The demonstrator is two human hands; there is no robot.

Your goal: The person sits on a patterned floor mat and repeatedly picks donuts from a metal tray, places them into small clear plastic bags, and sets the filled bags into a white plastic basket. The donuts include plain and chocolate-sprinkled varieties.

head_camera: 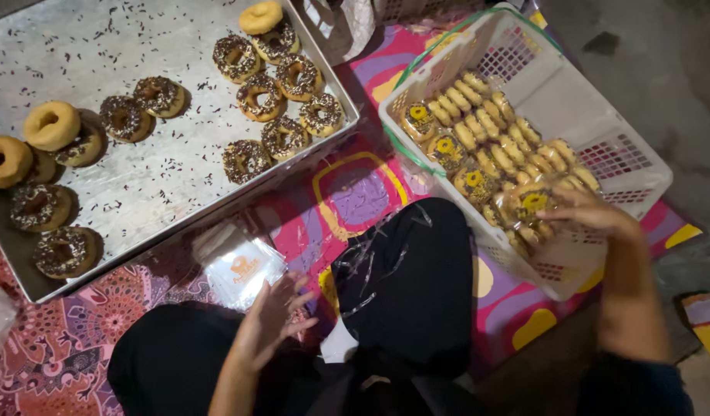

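Observation:
My right hand (594,218) reaches into a white plastic basket (632,166) and is closed over a clear-wrapped doughnut packet (528,204) with a yellow label, set among several similar packets. My left hand (274,316) hovers with fingers spread just below a small stack of clear empty bags (239,266) lying on the patterned mat, near my black-clad knee (409,285). It holds nothing.
A large metal tray (151,173) at the upper left carries several chocolate-sprinkled doughnuts (282,88) and a few plain ones (53,125). A colourful mat (355,196) covers the floor. Grey bare floor (663,69) lies right of the basket.

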